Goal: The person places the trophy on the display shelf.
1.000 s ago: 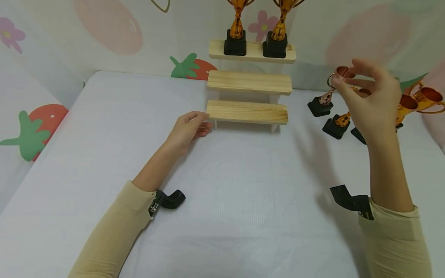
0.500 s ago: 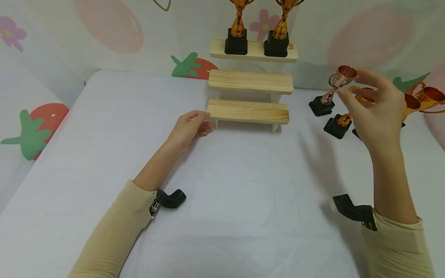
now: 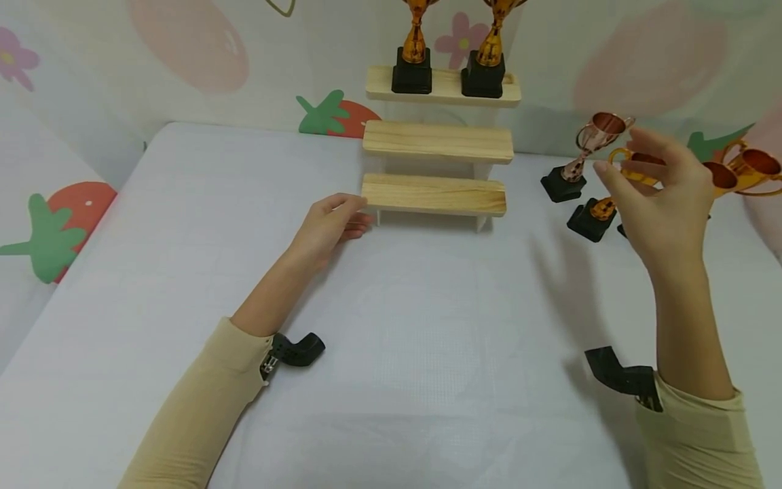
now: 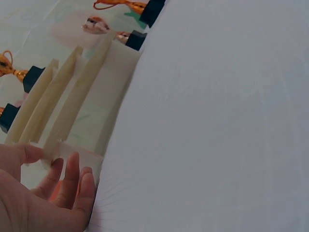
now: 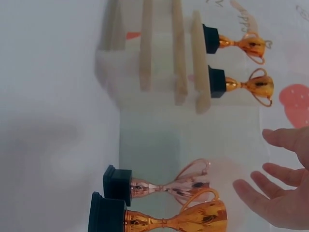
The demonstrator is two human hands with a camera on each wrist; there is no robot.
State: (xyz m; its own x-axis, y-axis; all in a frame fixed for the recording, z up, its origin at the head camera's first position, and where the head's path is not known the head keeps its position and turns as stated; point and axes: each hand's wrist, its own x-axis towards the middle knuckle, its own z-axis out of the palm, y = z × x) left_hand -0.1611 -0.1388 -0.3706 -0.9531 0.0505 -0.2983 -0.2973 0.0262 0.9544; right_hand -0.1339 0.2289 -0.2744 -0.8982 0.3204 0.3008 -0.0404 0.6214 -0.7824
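Observation:
My left hand is at the left end of the lowest board of a three-tier wooden display stand. In the left wrist view, thumb and index finger pinch that board's end while the other fingers spread below. My right hand hovers by the trophies on the right, fingers spread and holding nothing. Nearest is a rose-gold trophy cup on a black base, standing upright. Beside it, a gold trophy cup is partly hidden behind the hand in the head view. Two gold trophies stand on the top board.
More gold trophy cups stand at the far right, partly covered by the right hand. A white cloth covers the table. Behind it hangs a backdrop printed with strawberries and flowers.
My right hand has drawn back to the right and slightly down from the rose-gold trophy's rim, its fingers parting; the trophy stays in place. The left hand keeps its position on the stand.

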